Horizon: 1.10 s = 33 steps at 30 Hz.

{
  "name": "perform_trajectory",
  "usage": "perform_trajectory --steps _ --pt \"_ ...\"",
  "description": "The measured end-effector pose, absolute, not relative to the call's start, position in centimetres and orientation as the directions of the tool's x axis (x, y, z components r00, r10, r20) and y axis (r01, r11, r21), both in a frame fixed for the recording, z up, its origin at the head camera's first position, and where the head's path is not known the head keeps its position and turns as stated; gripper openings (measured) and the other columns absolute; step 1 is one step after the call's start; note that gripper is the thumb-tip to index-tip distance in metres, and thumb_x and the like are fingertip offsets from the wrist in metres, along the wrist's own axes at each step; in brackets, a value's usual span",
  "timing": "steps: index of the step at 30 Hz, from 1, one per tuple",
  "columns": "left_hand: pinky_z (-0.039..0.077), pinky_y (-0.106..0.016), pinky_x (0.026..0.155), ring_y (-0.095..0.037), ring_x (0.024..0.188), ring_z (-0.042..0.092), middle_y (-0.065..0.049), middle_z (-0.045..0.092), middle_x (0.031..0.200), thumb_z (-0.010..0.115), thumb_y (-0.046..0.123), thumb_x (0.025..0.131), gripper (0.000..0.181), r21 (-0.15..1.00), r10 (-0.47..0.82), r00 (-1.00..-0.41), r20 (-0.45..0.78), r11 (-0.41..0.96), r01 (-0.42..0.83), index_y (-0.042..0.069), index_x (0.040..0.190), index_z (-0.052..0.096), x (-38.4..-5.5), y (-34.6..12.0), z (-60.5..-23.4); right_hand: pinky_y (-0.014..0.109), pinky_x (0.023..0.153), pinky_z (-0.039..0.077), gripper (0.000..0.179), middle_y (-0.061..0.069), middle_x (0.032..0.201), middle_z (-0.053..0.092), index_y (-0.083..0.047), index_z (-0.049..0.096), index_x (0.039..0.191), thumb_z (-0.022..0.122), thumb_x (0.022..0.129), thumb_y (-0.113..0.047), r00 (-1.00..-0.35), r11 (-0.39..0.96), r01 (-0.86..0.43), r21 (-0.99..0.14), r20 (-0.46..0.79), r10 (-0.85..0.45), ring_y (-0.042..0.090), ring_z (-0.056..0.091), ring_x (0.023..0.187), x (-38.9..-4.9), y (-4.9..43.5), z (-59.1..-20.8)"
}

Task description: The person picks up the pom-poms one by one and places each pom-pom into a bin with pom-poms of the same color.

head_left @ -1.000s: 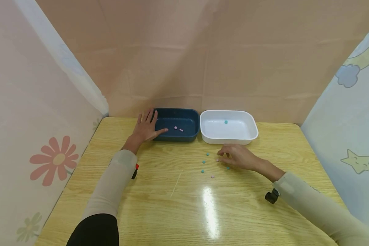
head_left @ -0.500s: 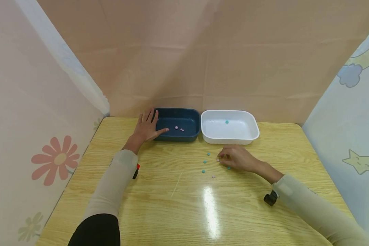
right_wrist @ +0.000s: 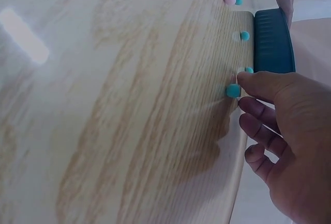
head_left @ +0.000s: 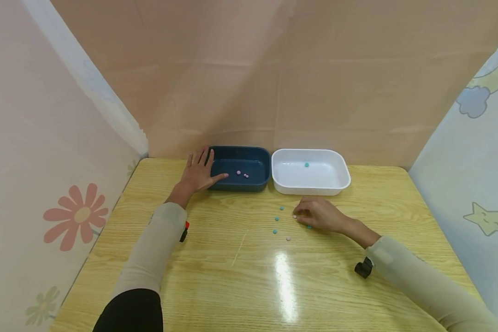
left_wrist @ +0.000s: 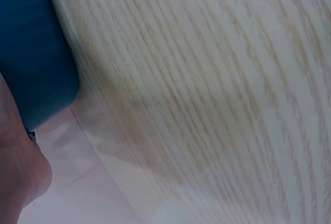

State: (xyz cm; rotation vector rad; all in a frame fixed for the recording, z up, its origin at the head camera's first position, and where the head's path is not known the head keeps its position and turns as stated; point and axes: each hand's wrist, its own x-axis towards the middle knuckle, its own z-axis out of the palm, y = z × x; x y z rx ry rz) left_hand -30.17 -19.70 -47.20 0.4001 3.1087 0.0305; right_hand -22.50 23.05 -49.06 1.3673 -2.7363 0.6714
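My left hand [head_left: 197,174] rests with spread, straight fingers over the left end of the dark blue tray [head_left: 245,188], its thumb across the front rim. Several small pink balls [head_left: 238,173] lie inside that tray. In front of the white tray [head_left: 311,191], my right hand [head_left: 321,214] pinches a small pink ball [head_left: 295,216] at the table between thumb and index finger. A teal ball [head_left: 309,227] sits right by the thumb; the right wrist view shows this teal ball [right_wrist: 234,90] close to the fingertips. One teal ball [head_left: 307,164] lies in the white tray.
More teal balls [head_left: 275,231] and another pink ball [head_left: 288,239] are scattered on the wooden table [head_left: 216,276], left of the right hand. The two trays stand side by side near the back wall [head_left: 249,106]. Printed side walls flank the table.
The right thumb and index finger have closed in around the pink ball. The left hand stays at the dark tray, and the view shifts very slightly.
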Motion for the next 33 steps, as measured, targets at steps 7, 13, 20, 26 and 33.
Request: perform_trajectory --steps 7,13,20,26,33 --pt "0.001 -0.059 0.118 -0.035 0.151 0.001 -0.016 -0.004 0.164 0.02 0.087 0.083 0.111 0.017 0.253 -0.967 -0.018 0.967 0.253 0.007 0.158 0.003 -30.12 -19.57 -47.2 0.024 0.068 0.052 0.011 -0.008 0.094 0.066 -0.019 0.076 0.098 0.075 0.088 -0.02 -0.611 0.515 -0.765 -0.387 0.183 -0.77 0.003 0.061 0.081 -22.52 23.01 -49.24" --pt "0.001 -0.059 0.118 -0.035 0.151 0.001 -0.017 -0.003 0.164 0.021 0.087 0.083 0.111 0.022 0.251 -0.968 -0.017 0.968 0.25 0.006 0.158 0.005 -30.17 -19.53 -47.28 0.025 0.069 0.052 0.011 -0.008 0.095 0.067 -0.019 0.076 0.099 0.074 0.088 -0.019 -0.605 0.502 -0.767 -0.399 0.189 -0.774 0.004 0.062 0.082 -22.54 22.95 -49.47" --pt "0.001 -0.059 0.118 -0.035 0.151 0.001 -0.016 -0.003 0.164 0.022 0.087 0.083 0.111 0.025 0.245 -0.97 -0.012 0.969 0.244 0.006 0.158 0.006 -30.2 -19.55 -47.36 0.025 0.069 0.052 0.01 -0.009 0.095 0.066 -0.02 0.076 0.098 0.073 0.089 -0.019 -0.612 0.507 -0.76 -0.408 0.183 -0.77 0.004 0.062 0.082 -22.63 22.85 -49.72" --pt "0.0 -0.058 0.118 -0.034 0.151 0.0 -0.016 -0.004 0.164 0.022 0.086 0.084 0.11 0.029 0.244 -0.97 -0.008 0.969 0.243 0.006 0.158 0.005 -30.24 -19.6 -47.52 0.024 0.069 0.051 0.008 -0.011 0.094 0.066 -0.022 0.076 0.096 0.074 0.088 -0.02 -0.617 0.511 -0.754 -0.413 0.177 -0.767 0.003 0.061 0.081 -22.73 22.82 -49.74" --pt "-0.001 -0.059 0.118 -0.034 0.151 -0.002 -0.015 -0.007 0.164 0.019 0.087 0.083 0.111 0.026 0.242 -0.97 -0.015 0.97 0.241 0.007 0.158 0.002 -30.28 -19.66 -47.48 0.024 0.068 0.051 0.007 -0.012 0.093 0.065 -0.023 0.075 0.094 0.075 0.088 -0.02 -0.624 0.517 -0.747 -0.418 0.174 -0.762 0.003 0.06 0.08 -22.75 22.74 -49.68"
